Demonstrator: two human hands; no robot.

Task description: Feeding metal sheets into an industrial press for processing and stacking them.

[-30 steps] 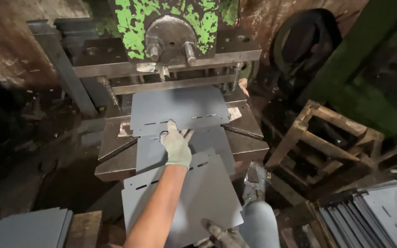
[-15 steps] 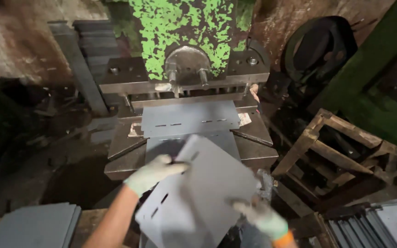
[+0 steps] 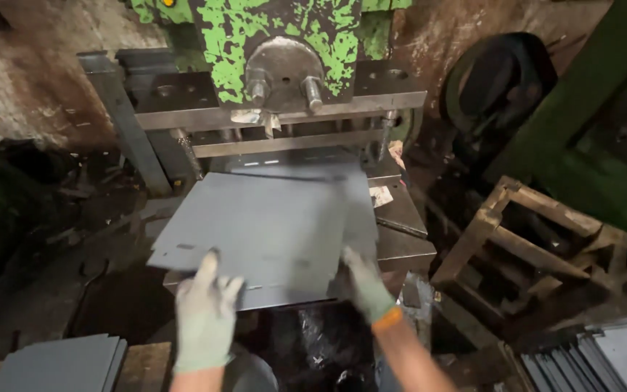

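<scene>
Dim workshop, stained wall (image 3: 30, 94), wooden crate (image 3: 538, 247).
</scene>
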